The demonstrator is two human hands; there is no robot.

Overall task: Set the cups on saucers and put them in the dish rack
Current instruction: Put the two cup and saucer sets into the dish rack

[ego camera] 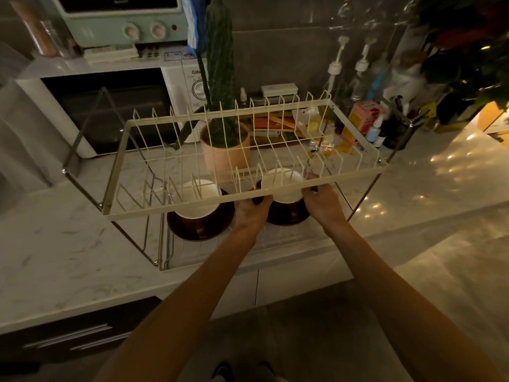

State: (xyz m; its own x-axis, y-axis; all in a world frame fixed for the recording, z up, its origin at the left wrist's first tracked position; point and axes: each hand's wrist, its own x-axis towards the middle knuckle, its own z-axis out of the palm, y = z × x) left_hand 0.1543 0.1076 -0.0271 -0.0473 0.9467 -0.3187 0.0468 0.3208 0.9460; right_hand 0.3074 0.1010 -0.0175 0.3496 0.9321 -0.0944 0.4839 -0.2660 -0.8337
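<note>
Rack's top tier (192,208) hiding both cups' rims, left hand's fingers (259,202) disappearing behind the wire, toaster oven (121,20) running off the frame's top

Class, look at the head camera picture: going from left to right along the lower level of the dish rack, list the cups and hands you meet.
Left white cup on its dark saucer → left hand → right white cup on the dark saucer held between the hands → right hand.
</note>
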